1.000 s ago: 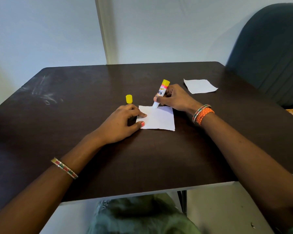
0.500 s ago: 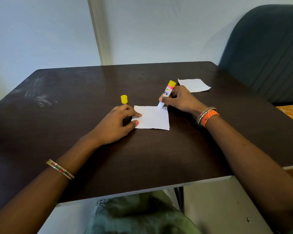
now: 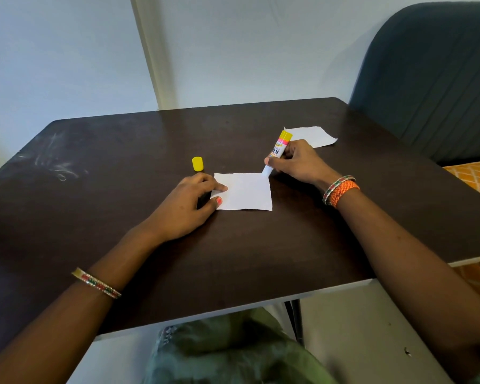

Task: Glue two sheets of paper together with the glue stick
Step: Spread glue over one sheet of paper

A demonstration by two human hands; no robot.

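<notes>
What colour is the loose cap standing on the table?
Yellow. The cap stands apart from the glue stick; the head view shows it clearly.

glue stick (image 3: 278, 152) label partly hidden by fingers, chair (image 3: 432, 79) cut off

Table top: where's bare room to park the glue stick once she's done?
Free: the wide stretch of table left of the yellow cap, and the near strip between both forearms. Crowded: the middle, where the left hand presses the near sheet, the right hand holds the glue stick, and the second sheet lies behind.
</notes>
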